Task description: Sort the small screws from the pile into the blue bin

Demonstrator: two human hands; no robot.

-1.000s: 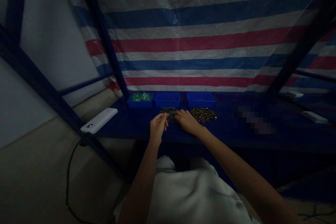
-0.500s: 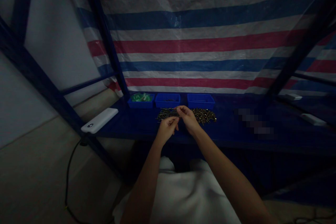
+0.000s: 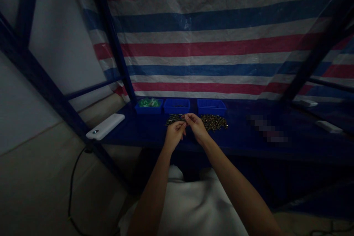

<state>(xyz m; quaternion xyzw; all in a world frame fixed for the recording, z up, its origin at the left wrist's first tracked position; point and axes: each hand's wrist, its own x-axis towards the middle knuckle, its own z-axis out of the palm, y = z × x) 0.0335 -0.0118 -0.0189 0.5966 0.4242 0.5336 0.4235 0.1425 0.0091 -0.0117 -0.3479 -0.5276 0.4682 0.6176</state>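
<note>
The bare left forearm (image 3: 155, 190) enters between six and seven o'clock and slants toward one; the bare right forearm (image 3: 232, 179) comes from about five and points toward eleven. Both hands meet near the middle, the right hand (image 3: 196, 127) lying slightly higher, at about one o'clock from the left hand (image 3: 174, 135). On each, curled fingers bend in toward the thumb, knuckles raised. Shadow hides whether either pinch closes fully or whether the fingertips touch.
</note>
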